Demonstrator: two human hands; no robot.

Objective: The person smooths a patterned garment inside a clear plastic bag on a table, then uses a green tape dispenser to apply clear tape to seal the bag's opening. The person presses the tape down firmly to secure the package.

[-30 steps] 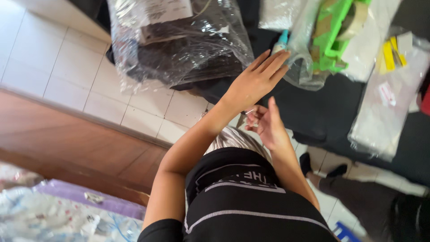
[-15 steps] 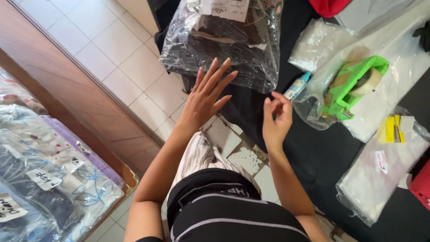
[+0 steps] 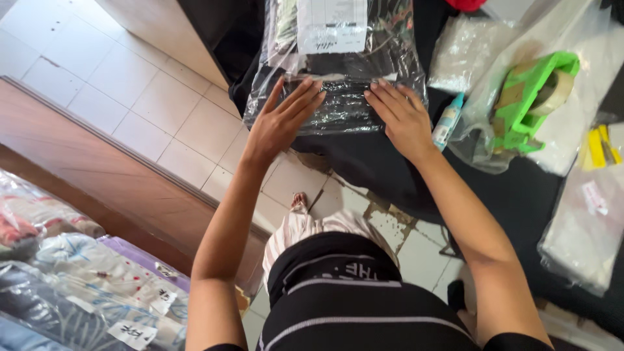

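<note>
Item: clear plastic bag of dark folded clothing [image 3: 338,71], with a white paper label [image 3: 331,25] at its far end, lay at upper centre of the frame on a black-covered table [image 3: 364,162]. Its long axis ran away from the person, up the frame; its near edge sat directly under the fingertips of both hands. Left hand [image 3: 279,123]: flat, palm down, fingers spread and extended onto the bag's lower left corner, gripping nothing. Right hand [image 3: 403,117]: likewise flat, fingers nearly straight, pressing the lower right corner, gripping nothing. Both hands were about equally near, arms reaching forward and converging slightly. To the right of the bag: a small white-and-blue bottle [image 3: 447,123] just beside the right hand, and a green tape dispenser [image 3: 533,91] further right, lying on other plastic bags.
</note>
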